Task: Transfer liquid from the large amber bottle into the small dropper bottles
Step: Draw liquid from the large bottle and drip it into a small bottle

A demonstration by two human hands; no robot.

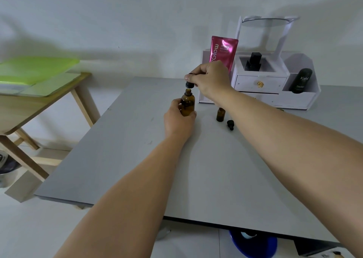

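1. A person's two bare arms reached forward over a grey surface (137,159), seen from a camera worn on the head.
2. The left hand (177,120) was wrapped around the lower body of the large amber bottle (188,103), holding it upright just above or on the surface, probably to steady it; which of the two could not be told.
3. The bottle's neck stood open, with no cap on it.
4. The right hand (209,77) hovered directly above that open neck, its fingertips pinching a black cap (189,84), close to the mouth but not touching it.
5. Whether a dropper tube hung below the cap could not be made out.
6. To the right, partly behind the right forearm, one small dropper bottle (220,114) stood uncapped on the surface, apparently ready to be filled.
7. Its small black dropper top (230,124) lay on its side just beside it, likely set there to keep the mouth clear.
8. At the back stood a white organiser (275,88) with drawers, a pink tube (223,51) leaning against it and a dark bottle (301,80) in a side compartment.
9. A wooden table (39,102) with a green sheet stood off to the left.
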